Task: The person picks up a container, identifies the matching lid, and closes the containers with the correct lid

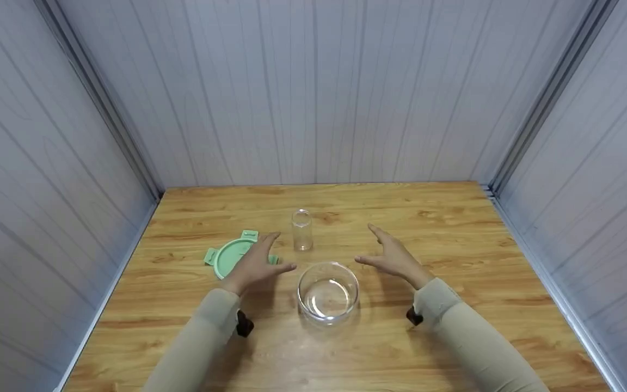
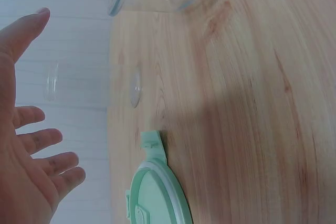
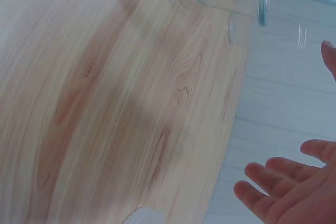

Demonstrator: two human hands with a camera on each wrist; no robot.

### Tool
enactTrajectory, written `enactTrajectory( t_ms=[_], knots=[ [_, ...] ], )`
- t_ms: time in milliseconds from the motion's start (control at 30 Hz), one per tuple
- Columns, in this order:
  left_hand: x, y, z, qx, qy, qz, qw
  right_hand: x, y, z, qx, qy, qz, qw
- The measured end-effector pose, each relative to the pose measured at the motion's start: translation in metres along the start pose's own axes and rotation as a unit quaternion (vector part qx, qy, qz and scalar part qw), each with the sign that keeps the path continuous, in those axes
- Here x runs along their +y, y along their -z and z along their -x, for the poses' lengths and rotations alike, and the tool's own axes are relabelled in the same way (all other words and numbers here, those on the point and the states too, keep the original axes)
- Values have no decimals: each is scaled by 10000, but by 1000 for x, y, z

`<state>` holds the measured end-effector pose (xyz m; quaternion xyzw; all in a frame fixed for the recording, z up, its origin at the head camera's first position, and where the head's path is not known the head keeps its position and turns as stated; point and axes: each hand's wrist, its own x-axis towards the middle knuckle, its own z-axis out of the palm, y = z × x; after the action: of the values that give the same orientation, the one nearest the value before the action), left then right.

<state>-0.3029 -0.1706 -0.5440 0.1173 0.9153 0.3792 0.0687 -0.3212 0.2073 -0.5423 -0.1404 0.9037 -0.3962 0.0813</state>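
A round clear glass bowl (image 1: 327,319) stands upright between my two hands. My left hand (image 1: 253,267) hovers at its left with nothing in it, fingers extended and thumb spread apart. Partly hidden beneath that hand lies a round green lid (image 1: 229,261) with side flaps; the left wrist view shows part of the lid (image 2: 173,195) too. To the right of the bowl is my empty right hand (image 1: 395,260), thumb towards the glass and fingers stretched forward. Behind the bowl, a tall narrow clear glass (image 1: 302,234) stands upright, touched by neither hand.
The wooden table (image 1: 428,212) meets a pale panelled back wall (image 1: 340,98). Similar walls rise at the left (image 1: 36,179) and right (image 1: 602,163), with metal rails along the corners and table sides.
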Motion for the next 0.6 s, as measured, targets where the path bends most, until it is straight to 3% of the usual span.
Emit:
enactTrajectory(
  t_ms=[200, 600],
  knots=[
    [1, 0, 1, -100, 54, 553, 9984, 3, 0, -1, -142, -94, -178, 9997],
    [3, -2, 2, -300, -83, 1093, 9935, 3, 0, 0, -427, -81, -391, 9983]
  ],
)
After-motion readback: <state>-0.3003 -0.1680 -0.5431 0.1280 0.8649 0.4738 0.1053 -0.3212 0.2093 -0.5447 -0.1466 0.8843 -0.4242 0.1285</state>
